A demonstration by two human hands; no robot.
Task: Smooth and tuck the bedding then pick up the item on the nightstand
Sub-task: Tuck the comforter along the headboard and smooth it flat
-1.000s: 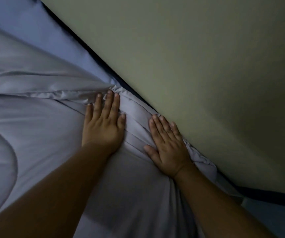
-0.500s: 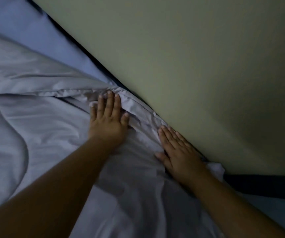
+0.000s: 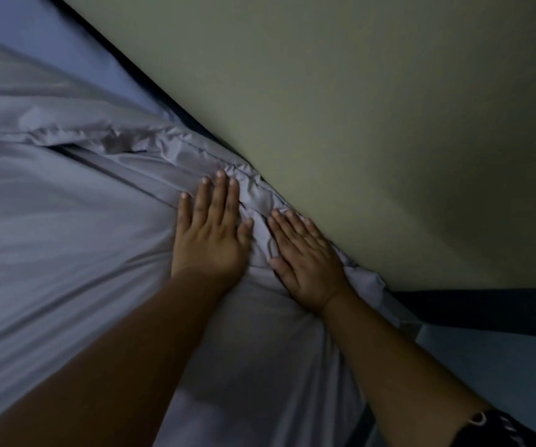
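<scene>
A grey quilted blanket (image 3: 66, 240) covers the bed and bunches in folds along the wall. My left hand (image 3: 210, 233) lies flat on it, palm down, fingers spread a little, fingertips at the crumpled edge. Beside it my right hand (image 3: 305, 256) also presses flat on the blanket, its outer side against the wall, fingers pointing up along the gap. Neither hand holds anything. A lighter blue sheet (image 3: 50, 50) shows beyond the blanket's folded edge at the upper left. No nightstand or item on it is in view.
A pale greenish wall (image 3: 357, 124) fills the upper right and runs diagonally along the bed. A dark gap (image 3: 179, 117) separates bed and wall. A dark band (image 3: 486, 311) runs along the wall's base at right, with pale floor (image 3: 486, 366) below it.
Both hands have slid along the blanket's edge toward the wall. The right hand, half a second ago lower by the gap, now lies close beside the left. The bunched fold looks flatter.
</scene>
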